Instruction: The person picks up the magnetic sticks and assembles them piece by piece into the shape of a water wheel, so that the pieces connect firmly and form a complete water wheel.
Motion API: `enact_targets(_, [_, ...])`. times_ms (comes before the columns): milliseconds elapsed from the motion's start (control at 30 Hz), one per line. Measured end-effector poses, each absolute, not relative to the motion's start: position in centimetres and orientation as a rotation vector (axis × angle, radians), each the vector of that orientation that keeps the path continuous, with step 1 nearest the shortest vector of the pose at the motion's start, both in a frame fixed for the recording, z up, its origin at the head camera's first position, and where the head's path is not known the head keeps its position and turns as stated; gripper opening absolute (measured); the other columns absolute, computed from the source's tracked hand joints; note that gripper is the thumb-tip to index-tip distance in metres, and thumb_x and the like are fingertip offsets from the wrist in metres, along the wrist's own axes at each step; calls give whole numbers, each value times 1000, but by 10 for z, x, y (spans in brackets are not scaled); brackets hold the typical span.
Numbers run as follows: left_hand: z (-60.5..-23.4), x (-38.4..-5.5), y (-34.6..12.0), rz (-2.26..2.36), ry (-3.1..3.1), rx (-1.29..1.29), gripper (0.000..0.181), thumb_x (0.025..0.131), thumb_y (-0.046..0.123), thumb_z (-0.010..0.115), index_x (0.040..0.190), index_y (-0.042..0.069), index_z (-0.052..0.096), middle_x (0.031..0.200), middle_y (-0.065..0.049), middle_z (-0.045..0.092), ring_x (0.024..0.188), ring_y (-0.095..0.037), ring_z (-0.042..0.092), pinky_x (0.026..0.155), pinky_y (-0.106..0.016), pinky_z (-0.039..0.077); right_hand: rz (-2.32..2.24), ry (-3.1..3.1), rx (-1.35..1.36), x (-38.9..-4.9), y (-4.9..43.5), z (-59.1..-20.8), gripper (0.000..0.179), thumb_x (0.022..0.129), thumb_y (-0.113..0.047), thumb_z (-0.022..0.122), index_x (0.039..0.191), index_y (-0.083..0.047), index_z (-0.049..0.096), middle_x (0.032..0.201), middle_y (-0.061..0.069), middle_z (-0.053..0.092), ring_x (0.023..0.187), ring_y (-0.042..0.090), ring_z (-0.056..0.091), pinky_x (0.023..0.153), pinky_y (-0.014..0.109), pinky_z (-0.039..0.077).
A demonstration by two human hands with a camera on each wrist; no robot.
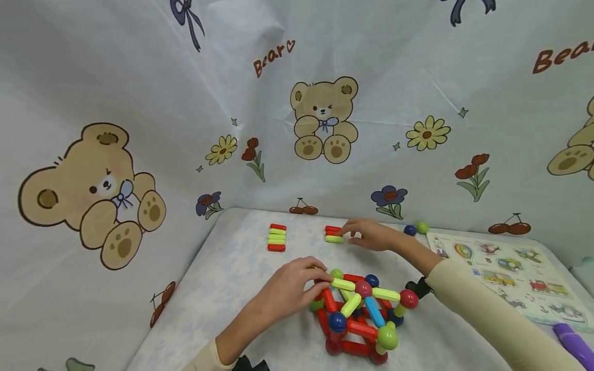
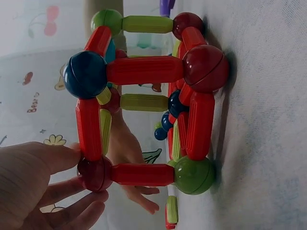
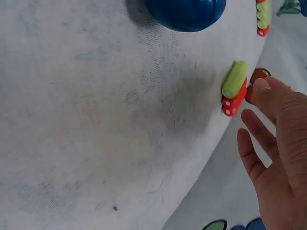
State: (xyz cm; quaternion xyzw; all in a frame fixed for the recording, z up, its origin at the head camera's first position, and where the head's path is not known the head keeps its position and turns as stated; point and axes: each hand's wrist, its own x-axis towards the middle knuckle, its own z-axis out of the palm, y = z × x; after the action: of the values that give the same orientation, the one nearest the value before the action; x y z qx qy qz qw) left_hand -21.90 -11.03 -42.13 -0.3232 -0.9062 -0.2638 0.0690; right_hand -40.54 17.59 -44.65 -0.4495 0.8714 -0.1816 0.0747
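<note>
A: Quick pass. Left hand (image 1: pixel 290 291) has its fingertips on the near-left upper corner of the magnetic rod-and-ball structure (image 1: pixel 359 319), thumb and fingers curled round a red ball joint (image 2: pixel 95 173). Structure sits on the desk (image 1: pixel 241 268), front centre.

B: Right hand (image 1: pixel 366 235)?

A: Reached out to the far small stack of rods (image 1: pixel 333 233), red ones with a yellow-green rod on it. Fingers look mostly straight, the tips touching the stack; in the right wrist view one fingertip is on a red piece, no clear pinch. So the hands are well apart.

B: Other stuff?

A: Second stack of red and yellow-green rods (image 1: pixel 277 237) to the left, loose blue ball (image 1: pixel 410 230) and green ball (image 1: pixel 422 227) at the back right, picture puzzle board (image 1: pixel 510 275) at right, purple object (image 1: pixel 573 342) at the edge.

B: Risks?

A: My guess: pulling one rod drags the stack along, since the magnets cling. Left hand pressing sideways on that corner could skew or pop a joint. The right forearm (image 1: pixel 468 296) passes close over the structure; a low sleeve could knock the top balls off.
</note>
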Motion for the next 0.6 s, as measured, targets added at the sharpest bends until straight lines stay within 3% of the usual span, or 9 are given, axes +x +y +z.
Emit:
enact_targets(167, [-418,-219,-106,-796,-2750,-985,17,103,28,77,118,24,84,120,9,71,106,-5,67,89,-19,57,-354,2626,-1483,-406,165,-453,40,102,-2,72,141,-9,71,138,13,70,127,35,64,105,52,56])
enact_targets(400, [-419,-219,-105,-808,-2757,-979,17,103,27,77,118,25,84,121,10,71,106,-5,67,89,-20,57,-404,2678,-1391,-403,168,-462,23,99,-6,78,122,-6,80,116,8,75,107,26,71,97,45,60])
enact_targets(600, [-421,-220,-109,-813,-2766,-950,17,103,29,76,117,25,84,121,10,71,106,-6,67,88,-21,57,-518,2683,-1276,-397,185,-458,18,94,-6,83,112,-10,81,108,2,74,99,19,71,89,40,63])
